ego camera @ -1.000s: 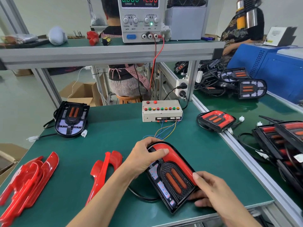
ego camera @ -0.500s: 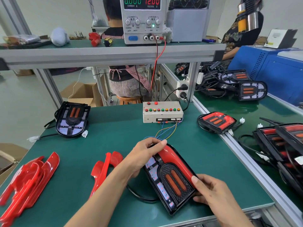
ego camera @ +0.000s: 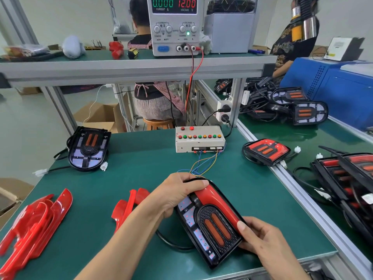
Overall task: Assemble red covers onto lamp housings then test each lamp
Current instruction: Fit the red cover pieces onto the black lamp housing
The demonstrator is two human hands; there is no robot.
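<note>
Front and centre, the lamp housing (ego camera: 210, 225) lies on the green table (ego camera: 141, 158) with a red cover (ego camera: 217, 201) along its right edge. My left hand (ego camera: 175, 195) curls over the housing's far end, fingers (ego camera: 198, 181) pressing the cover's top; my right hand (ego camera: 260, 237) grips the near right corner, thumb on the cover. Spare red covers (ego camera: 129, 209) lie just left, with more (ego camera: 34, 223) at the table's edge. Beyond sits the button-studded test box (ego camera: 199, 139), and above it a power supply (ego camera: 174, 25) reading 12.00 volts.
</note>
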